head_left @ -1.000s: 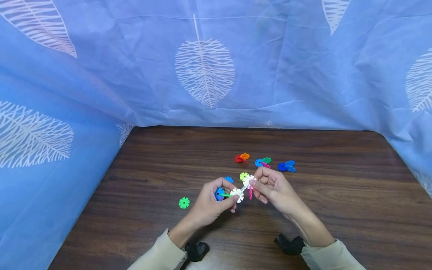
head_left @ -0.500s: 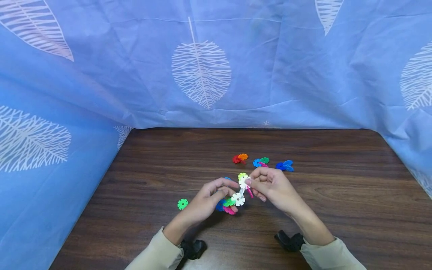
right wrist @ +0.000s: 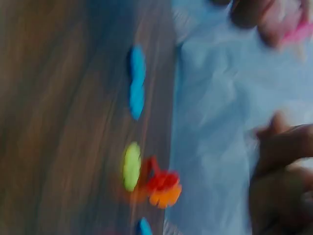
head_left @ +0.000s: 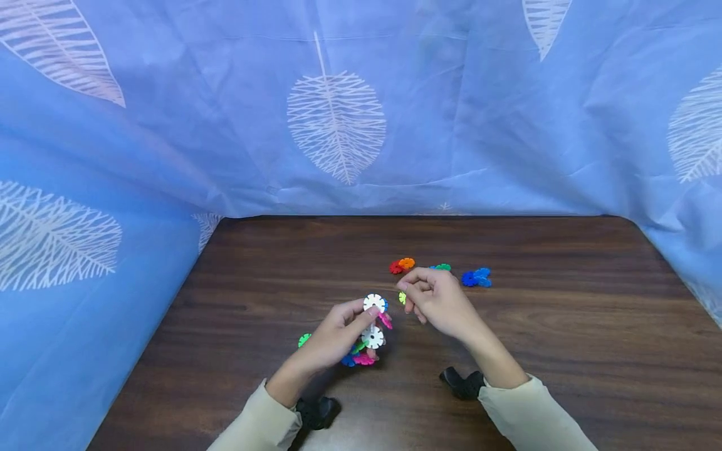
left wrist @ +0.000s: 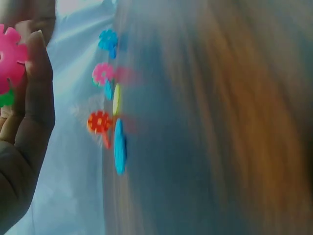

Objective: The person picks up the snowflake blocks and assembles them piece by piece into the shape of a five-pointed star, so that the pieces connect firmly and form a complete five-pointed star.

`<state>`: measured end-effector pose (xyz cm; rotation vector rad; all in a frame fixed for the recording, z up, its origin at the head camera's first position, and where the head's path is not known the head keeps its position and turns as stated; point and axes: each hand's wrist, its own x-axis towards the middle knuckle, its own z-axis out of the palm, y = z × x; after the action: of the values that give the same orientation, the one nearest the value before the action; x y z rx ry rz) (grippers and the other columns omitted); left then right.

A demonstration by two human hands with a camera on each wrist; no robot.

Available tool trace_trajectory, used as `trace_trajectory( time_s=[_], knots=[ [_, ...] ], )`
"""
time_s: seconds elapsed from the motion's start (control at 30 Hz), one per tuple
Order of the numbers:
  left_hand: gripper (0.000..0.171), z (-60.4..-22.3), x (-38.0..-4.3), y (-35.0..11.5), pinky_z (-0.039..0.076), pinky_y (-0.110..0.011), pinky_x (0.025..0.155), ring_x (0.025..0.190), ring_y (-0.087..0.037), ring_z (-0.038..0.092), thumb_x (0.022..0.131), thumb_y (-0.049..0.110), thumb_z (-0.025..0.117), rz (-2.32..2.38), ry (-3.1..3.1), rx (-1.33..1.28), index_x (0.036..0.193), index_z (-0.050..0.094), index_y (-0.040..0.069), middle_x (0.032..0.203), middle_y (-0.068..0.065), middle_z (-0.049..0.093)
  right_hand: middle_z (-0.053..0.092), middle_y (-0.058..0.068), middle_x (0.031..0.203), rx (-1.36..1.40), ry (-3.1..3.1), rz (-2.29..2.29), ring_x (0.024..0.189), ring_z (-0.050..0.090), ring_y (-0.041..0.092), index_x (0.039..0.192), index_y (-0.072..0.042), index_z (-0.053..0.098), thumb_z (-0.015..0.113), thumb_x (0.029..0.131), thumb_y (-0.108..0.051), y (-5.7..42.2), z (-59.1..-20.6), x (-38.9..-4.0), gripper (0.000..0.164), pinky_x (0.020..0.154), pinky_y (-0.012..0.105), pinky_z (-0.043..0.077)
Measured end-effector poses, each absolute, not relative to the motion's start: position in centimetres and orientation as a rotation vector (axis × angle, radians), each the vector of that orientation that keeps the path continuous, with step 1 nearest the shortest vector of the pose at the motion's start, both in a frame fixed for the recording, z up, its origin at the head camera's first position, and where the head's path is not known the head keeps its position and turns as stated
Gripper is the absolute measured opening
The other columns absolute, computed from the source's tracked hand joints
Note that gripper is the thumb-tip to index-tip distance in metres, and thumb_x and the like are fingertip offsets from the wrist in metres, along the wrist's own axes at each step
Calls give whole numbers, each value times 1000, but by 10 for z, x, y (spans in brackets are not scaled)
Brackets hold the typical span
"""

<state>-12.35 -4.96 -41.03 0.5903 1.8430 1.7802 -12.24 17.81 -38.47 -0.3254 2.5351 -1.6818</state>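
Note:
My left hand [head_left: 324, 338] holds a joined cluster of notched snowflake discs, its thumb on the upper white disc [head_left: 372, 301]. From there the cluster hangs down through a lower white disc [head_left: 373, 338] to green, blue and pink discs [head_left: 363, 359]. A pink disc [left wrist: 10, 61] of the cluster shows large beside the fingers in the left wrist view. My right hand [head_left: 445, 307] hovers to the right, apart from the cluster, fingers loosely bent with nothing in them. Under its fingertips a yellow-green disc [head_left: 402, 298] lies on the table, partly covered.
Farther back lie joined red [head_left: 396, 268] and orange discs, a green-and-blue group [head_left: 444, 267] partly behind my right hand, and a blue group [head_left: 481, 277]. A single green disc [head_left: 304, 339] sits left of my left hand. Blue discs [right wrist: 137, 83] show in the right wrist view.
My right hand has let go of the white disc and moved away over the yellow-green disc. My left hand has taken the upper white disc and drawn the cluster to the left.

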Motion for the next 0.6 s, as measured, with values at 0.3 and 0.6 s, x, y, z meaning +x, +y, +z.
trace_trajectory(
  time_s=[0.3,0.6],
  knots=[
    [46,-411,-128,-66,59,-26,64,64,-13,66,112,35,47,1785,1871,425,124,60,-7,89,-9,69,67,6,84,-169,2887,-844,64,53,20,122,-2,67,76,94,-10,163,-404,-149,30,55,34,48],
    [38,-410,-131,-67,63,-37,65,59,-15,66,109,29,55,1846,1823,446,122,60,-6,88,-20,69,57,5,75,-158,2841,-705,62,50,21,114,-2,61,77,91,-7,169,-417,-156,29,51,31,40]
  ],
)
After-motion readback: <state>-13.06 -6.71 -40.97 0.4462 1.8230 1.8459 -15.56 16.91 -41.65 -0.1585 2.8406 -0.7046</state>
